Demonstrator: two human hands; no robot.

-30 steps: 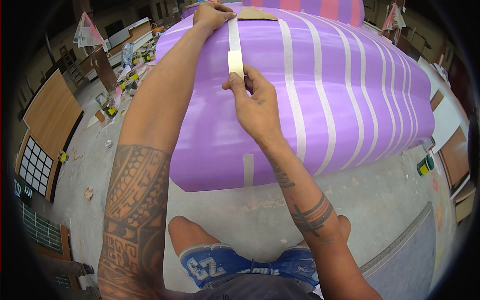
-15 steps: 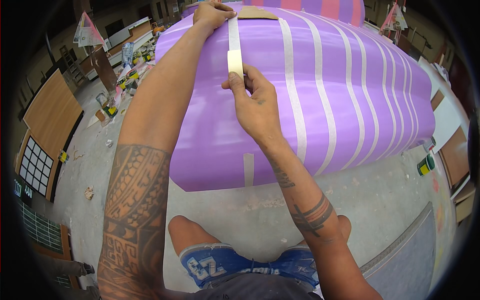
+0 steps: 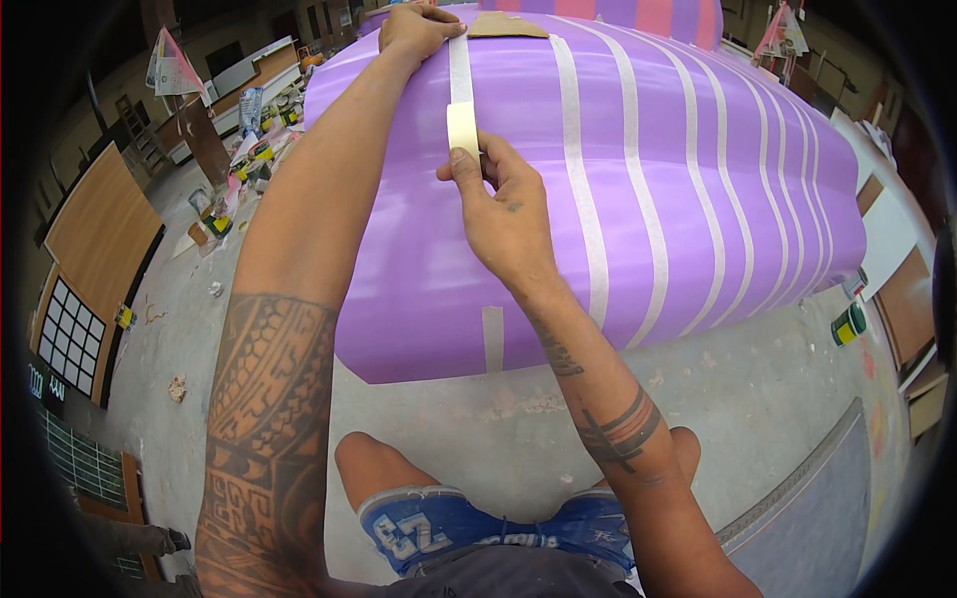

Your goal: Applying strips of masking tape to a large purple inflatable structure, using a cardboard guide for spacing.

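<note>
A roll of masking tape point(image 3: 462, 130) is gripped between the thumb and fingers of my right hand point(image 3: 503, 204), above a large, curved purple form. From the roll, a pale tape strip point(image 3: 460, 70) runs up to my left hand point(image 3: 421, 32), whose bent, close fingers hold its far end near the form's top. Beside that hand lies a piece of brown cardboard point(image 3: 508, 27). Several white tape strips point(image 3: 581, 169) run down the purple form point(image 3: 419, 289) to the right. A short tape piece point(image 3: 493, 339) sticks to its near lower edge, below my right hand.
Paint cans point(image 3: 217, 226) and clutter stand on the floor at the left, near wooden panels point(image 3: 105, 224). A green paint can point(image 3: 848, 325) is at the right. A grey sheet point(image 3: 807, 518) lies at lower right. Another person's leg point(image 3: 130, 533) shows at lower left.
The view has shifted slightly, so the form and both hands appear a little further left. Both hands keep their hold on the tape.
</note>
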